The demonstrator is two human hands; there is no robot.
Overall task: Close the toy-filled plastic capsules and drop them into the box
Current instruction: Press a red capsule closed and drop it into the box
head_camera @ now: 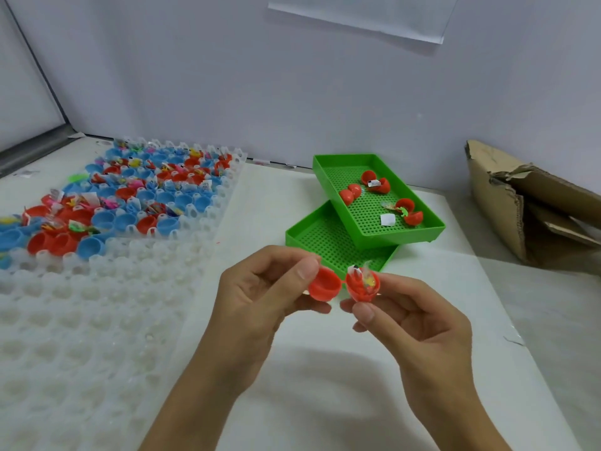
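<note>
Both hands hold an open red capsule above the white surface point(325, 385).

The left hand point(260, 297) pinches the empty half point(323, 286); the right hand point(413, 317) pinches the toy-filled half point(362, 284). More open capsules lie in the upper green tray point(432, 222). The cardboard box point(507, 203) stands at far right.

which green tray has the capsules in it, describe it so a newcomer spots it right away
Look right of the big white dimpled tray, where two green perforated trays overlap. It is the upper green tray, farther back and lying across the lower green tray. Only it holds open red capsules and a small white slip.
</note>
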